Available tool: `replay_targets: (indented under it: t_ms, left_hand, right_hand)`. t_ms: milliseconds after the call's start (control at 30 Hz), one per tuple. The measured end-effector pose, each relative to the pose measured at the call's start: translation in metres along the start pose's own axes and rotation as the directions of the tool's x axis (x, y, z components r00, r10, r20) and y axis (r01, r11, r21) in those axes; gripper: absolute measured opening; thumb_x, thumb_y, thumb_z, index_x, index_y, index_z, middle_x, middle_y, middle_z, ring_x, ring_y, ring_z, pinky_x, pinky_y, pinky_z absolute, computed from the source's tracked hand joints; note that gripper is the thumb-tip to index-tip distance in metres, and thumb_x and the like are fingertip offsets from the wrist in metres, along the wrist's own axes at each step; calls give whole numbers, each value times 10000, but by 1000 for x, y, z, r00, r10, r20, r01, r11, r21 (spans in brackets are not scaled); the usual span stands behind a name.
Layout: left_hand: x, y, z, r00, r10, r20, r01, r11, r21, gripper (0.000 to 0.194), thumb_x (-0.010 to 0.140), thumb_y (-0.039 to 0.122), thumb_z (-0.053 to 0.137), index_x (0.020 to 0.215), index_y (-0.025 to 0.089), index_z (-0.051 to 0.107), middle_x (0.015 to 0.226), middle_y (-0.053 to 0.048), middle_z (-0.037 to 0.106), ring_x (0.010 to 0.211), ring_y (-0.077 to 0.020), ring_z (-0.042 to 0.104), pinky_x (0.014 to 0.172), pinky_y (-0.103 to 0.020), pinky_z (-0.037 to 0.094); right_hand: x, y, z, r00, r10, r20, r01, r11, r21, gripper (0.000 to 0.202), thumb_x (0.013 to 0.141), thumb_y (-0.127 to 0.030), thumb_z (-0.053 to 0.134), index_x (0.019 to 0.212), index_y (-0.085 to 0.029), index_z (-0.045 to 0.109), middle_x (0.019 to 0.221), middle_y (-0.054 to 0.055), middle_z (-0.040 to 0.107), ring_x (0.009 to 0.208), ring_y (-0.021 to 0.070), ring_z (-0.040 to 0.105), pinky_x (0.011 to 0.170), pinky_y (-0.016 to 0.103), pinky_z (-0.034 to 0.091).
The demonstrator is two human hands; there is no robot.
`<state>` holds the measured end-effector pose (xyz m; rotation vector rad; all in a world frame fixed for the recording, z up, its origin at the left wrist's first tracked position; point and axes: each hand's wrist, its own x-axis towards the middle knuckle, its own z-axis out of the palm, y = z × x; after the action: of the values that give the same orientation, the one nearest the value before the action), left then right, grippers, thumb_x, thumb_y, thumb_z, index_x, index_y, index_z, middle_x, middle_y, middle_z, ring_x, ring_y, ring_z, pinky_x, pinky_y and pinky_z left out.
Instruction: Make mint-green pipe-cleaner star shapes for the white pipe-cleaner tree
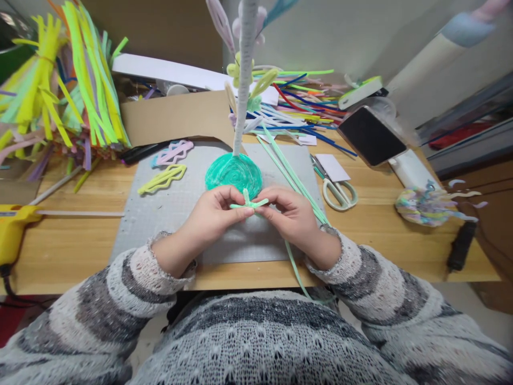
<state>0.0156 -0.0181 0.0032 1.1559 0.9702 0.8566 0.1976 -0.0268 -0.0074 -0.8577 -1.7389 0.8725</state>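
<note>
Between my two hands is a small mint-green pipe cleaner piece [249, 203], bent into short prongs. My left hand [214, 209] pinches it from the left with thumb and fingertips. From the right, my right hand [289, 214] grips it in the same way. Just beyond stands a round green coiled base [232, 175] with a white wrapped stem [242, 80] rising from it. Looped pipe cleaner shapes in yellow, pink and blue hang about the stem. Long mint-green pipe cleaners [294, 176] lie to the right, passing under my right wrist.
A grey cutting mat [140, 224] covers the table's middle. Yellow and purple zigzag pipe cleaners [162, 179] lie left of the base. Scissors [339, 193], a phone [372, 135] and a dark-handled tool [460, 246] lie right. A yellow glue gun [16, 230] and pipe cleaner bundles [92, 80] stand left.
</note>
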Motion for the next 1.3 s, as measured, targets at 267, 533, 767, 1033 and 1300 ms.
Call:
replay_targets:
  t_ms: [267,533,767,1033,1300]
  left_hand:
    - [0,1,1,989,139,-50,-135,988,75,227,619,224,794,652,158,579,647,22,595,611,-99,519,587,-228,409]
    - [1,-3,3,969,242,-42,-237,965,109,210,633,190,776,620,158,568,626,24,584,605,-101,524,596,-232,419]
    - [0,-7,5,953,302,-19,-296,945,142,206,656,176,766,622,161,563,640,15,587,627,-112,536,619,-249,431]
    - [0,-6,5,964,261,-56,-252,959,131,205,637,196,776,636,158,575,650,18,597,631,-103,541,613,-232,434]
    - [2,-5,3,992,107,-60,-107,994,-4,276,641,260,795,718,160,550,661,39,587,533,-83,560,536,-217,465]
  right_hand:
    - [-3,1,6,993,120,2,-119,981,156,88,843,-249,652,780,-189,639,757,8,627,722,133,580,677,299,465]
    - [-5,7,19,965,262,-31,-233,902,362,139,781,-266,675,709,-207,574,687,-26,562,663,115,511,625,267,425]
    - [-6,7,20,965,259,-39,-217,872,438,149,765,-201,661,663,-202,552,685,-37,536,674,111,502,667,276,404]
    - [-3,6,18,974,223,-39,-187,889,419,180,791,-264,682,678,-205,554,696,-31,537,682,113,504,668,272,419]
    - [0,7,9,965,257,46,-254,884,392,191,806,-379,692,779,-211,606,775,-3,594,756,134,556,724,293,467]
